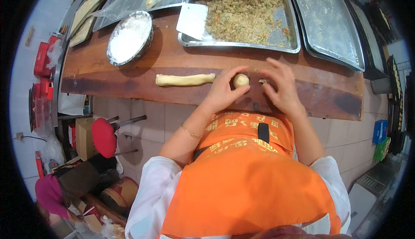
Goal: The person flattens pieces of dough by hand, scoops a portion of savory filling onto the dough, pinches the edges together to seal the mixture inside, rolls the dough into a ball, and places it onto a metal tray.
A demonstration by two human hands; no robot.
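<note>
A small round dough ball [241, 81] sits at the front of the wooden table, between the thumb and curled fingers of my left hand [225, 88]. My right hand [281, 85] hovers just to the right with fingers spread and nothing held. Beside its thumb lies a small dark scrap of crumbly filling [263, 81] on the wood. To the left of my left hand stretches a pale dough roll [183, 80], its right end close to my knuckles.
Beyond my hands, a metal tray [242, 44] holds crumbly brown filling [246, 10] and a white scraper [192, 22]. A bowl of white flour [129, 38] stands at left. Another floury metal tray [328, 23] is at right. A red stool [104, 137] stands below the table.
</note>
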